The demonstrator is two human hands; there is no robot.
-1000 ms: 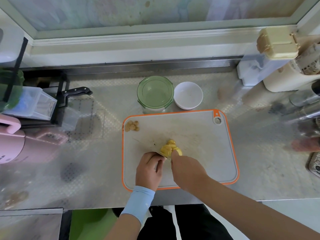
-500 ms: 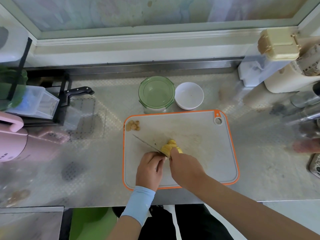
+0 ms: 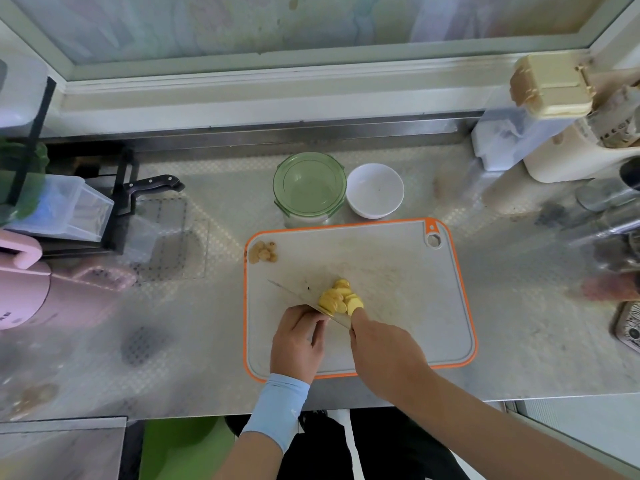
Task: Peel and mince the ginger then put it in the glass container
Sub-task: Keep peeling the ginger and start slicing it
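Bench (image 3: 519,306): carries the board (image 3: 398,341).
Board: ginger (image 3: 337,297) slices at its middle.
Right hand (image 3: 384,351): grips the knife (image 3: 294,295).
Left hand (image 3: 298,337): curled beside the blade; hold unclear.
Risk: slices slip, blade nicks left knuckles.

A wide window (image 3: 311,22) spans the top of the frame, its pane showing only blurred pale greens and pinks, set in a light grey-green frame (image 3: 311,62) above a white sill (image 3: 277,98). Below the sill a raised steel lip (image 3: 311,133) runs along the back of the stainless-steel tabletop (image 3: 104,358), which has a fine embossed pattern and fills the middle of the view from left to right. Soft, even daylight falls from the window and leaves hazy reflections on the steel.
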